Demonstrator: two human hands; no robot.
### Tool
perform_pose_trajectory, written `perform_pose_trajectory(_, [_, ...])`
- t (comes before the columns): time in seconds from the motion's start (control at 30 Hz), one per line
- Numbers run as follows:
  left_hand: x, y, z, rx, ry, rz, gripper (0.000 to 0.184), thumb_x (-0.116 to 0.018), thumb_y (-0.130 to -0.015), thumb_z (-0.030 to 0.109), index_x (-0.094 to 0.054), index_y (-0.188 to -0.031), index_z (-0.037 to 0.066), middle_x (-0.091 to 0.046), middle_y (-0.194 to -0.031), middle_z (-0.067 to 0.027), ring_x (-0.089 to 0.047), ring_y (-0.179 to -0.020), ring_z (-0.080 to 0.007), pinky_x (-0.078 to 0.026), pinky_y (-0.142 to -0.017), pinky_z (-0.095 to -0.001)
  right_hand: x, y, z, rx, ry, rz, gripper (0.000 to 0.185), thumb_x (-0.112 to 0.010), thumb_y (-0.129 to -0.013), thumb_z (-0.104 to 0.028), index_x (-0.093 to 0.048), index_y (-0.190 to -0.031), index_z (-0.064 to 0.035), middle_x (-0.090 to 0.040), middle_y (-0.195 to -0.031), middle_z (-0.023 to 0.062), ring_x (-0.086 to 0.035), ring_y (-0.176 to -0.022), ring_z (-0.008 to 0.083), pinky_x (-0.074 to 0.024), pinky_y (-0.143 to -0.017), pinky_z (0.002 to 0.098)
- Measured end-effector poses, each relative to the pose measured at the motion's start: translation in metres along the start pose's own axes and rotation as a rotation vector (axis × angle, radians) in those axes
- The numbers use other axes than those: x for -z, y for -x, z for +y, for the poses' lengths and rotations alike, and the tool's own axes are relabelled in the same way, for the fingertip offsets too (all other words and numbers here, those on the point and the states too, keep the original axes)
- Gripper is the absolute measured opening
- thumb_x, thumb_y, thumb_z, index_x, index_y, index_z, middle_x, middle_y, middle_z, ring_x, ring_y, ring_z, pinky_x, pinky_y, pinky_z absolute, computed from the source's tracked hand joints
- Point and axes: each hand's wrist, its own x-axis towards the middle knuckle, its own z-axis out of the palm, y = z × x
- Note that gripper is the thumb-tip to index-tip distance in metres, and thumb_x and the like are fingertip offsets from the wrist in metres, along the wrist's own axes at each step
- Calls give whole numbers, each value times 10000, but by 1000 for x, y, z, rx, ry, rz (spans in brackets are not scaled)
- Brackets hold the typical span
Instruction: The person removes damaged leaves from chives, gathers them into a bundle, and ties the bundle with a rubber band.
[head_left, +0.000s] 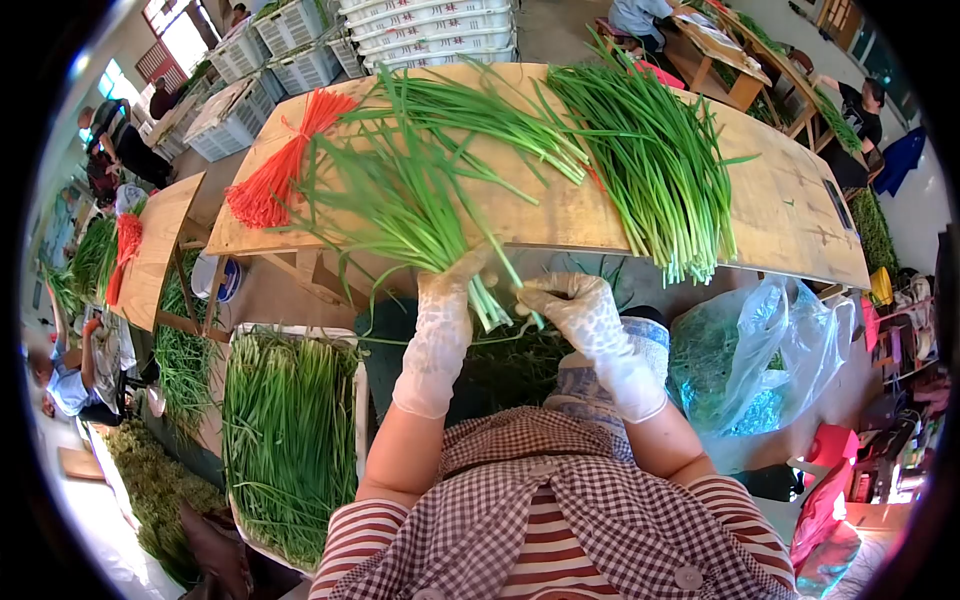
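Observation:
In the head view, my left hand (445, 300), in a whitish glove, is closed around a bunch of garlic chives (410, 195). Their pale stem ends point down toward me, and the leaves fan out over the table, slightly blurred. My right hand (585, 310), gloved too, pinches a single chive stalk (510, 268) beside the bunch. Beyond my hands, loose chives (500, 120) lie across the wooden table (790, 210). A large heap of chives (660, 160) rests to their right. At the table's left end is a bundle of red ties (290, 165).
A white crate (362, 400) packed with chives stands at my left. To my right sits a clear plastic bag (765, 350) with greens inside. Stacked white crates (430, 30) stand behind the table. Several people are at other tables around the room.

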Motion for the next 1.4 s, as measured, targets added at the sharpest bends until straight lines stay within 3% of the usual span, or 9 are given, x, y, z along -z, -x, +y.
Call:
perform_pose_trajectory(0.13, [3,2,0,-2,-139,127,207,-711,-817,52,-612,-990,-7,-657,-862,-75,-573,-576,-124,-463,-460,-222,-8,1,4,254,388,193,278,-750,-763,-269,-729,-958,-71,-688,-863,172,-671,-787,306,-527,-741,337])
perform_pose_trajectory(0.57, [4,8,5,-38,-250,122,222,-749,-761,33,-650,-941,-50,-700,-843,-119,-575,-532,-125,-453,-421,-239,-16,-18,5,1,-108,79,247,-680,-850,-183,-698,-983,24,-706,-830,89,-632,-730,114,-506,-723,253])
perform_pose_trajectory(0.8, [4,13,48,-367,-180,38,310,-694,-810,63,-596,-1085,-41,-659,-882,-112,-637,-671,-190,-531,-523,-256,16,4,60,-113,1427,-328,396,-597,-825,-449,-717,-857,-73,-682,-783,167,-671,-728,335,-536,-690,439])
perform_pose_trajectory(0.9, [-4,13,75,-155,33,-57,306,-689,-805,21,-585,-1089,-27,-635,-912,-87,-641,-764,-199,-567,-625,-304,17,-9,11,528,1017,151,297,-643,-831,-342,-682,-793,-50,-631,-689,181,-632,-650,357,-504,-582,441])
perform_pose_trajectory(1.0, [-7,-7,55,-38,136,-60,259,-675,-834,62,-598,-1064,-27,-638,-907,-98,-638,-741,-195,-566,-646,-304,8,-61,-34,779,1034,617,230,-675,-830,-305,-643,-906,-91,-634,-698,125,-627,-633,313,-499,-559,397])
perform_pose_trajectory(1.07, [-19,-7,45,-21,82,19,250,-655,-869,108,-600,-1065,-38,-643,-892,-110,-639,-728,-202,-563,-658,-298,6,-127,-11,587,1428,585,189,-671,-786,-235,-644,-881,-73,-643,-701,120,-642,-670,306,-513,-580,385])
perform_pose_trajectory(1.17, [3,-27,15,73,129,43,253,-657,-874,112,-602,-1071,-36,-639,-886,-107,-645,-739,-204,-566,-676,-302,-7,-136,-11,424,1368,482,161,-643,-782,-205,-647,-824,-50,-648,-714,156,-654,-707,306,-520,-610,390])
perform_pose_trajectory(1.37, [11,-20,-6,134,143,23,280,-640,-886,94,-557,-1119,-37,-654,-1069,-159,-658,-898,-232,-562,-726,-318,-10,-42,-7,74,92,-83,164,-585,-843,-99,-659,-939,12,-621,-745,157,-595,-665,217,-505,-635,302])
perform_pose_trajectory(1.4, [0,-6,8,157,176,20,279,-642,-882,82,-550,-1122,-26,-654,-1061,-160,-659,-897,-235,-561,-722,-315,-12,-38,0,263,273,-88,190,-591,-823,-53,-659,-987,16,-627,-760,136,-602,-663,213,-496,-611,308])
